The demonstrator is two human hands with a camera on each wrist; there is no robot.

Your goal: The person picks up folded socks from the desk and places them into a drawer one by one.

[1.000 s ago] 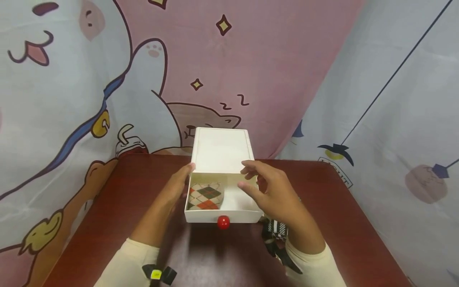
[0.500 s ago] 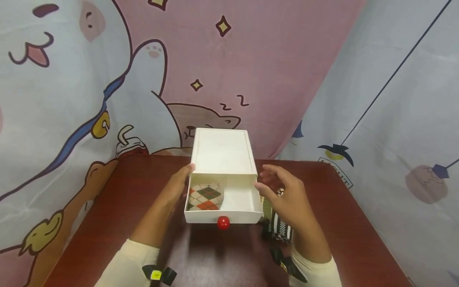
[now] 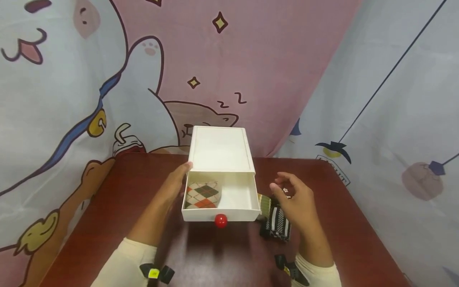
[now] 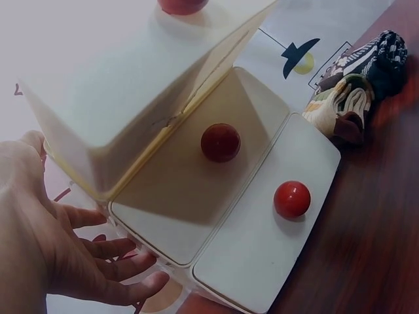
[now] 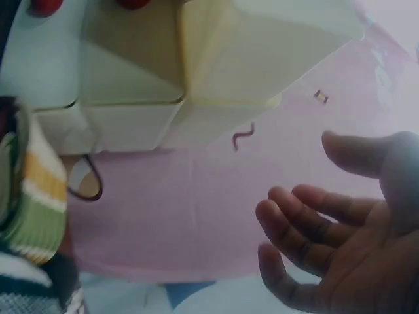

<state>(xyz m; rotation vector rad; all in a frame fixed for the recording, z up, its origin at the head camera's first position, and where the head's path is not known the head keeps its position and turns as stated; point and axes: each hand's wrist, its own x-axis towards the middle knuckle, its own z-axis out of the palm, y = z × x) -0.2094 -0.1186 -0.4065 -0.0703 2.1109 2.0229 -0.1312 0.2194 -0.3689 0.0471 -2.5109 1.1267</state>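
Note:
A small white drawer cabinet [image 3: 220, 148] stands on the table with its top drawer [image 3: 236, 215] pulled out. A rolled argyle sock [image 3: 203, 195] lies in the left part of that drawer. My left hand [image 3: 173, 181] rests against the cabinet's left side, thumb at the top edge and fingers extended along the wall. To the right of the cabinet my right hand [image 3: 298, 203] hovers with loosely bent fingers, holding nothing. Below and beside it lie a black-and-white patterned sock [image 3: 279, 223] and a green ribbed sock [image 3: 264, 205], both rolled.
Two lower drawers with red knobs [image 4: 291, 199] are closed beneath the pulled-out one. The dark red table [image 3: 344, 223] ends at a cartoon-printed cloth [image 3: 272, 67] behind it. The top drawer, with its own red knob [image 3: 220, 221], juts toward me.
My right hand has moved right, from over the drawer to beside the cabinet, uncovering the socks there. My left hand stays on the cabinet's side. The head view has shifted slightly.

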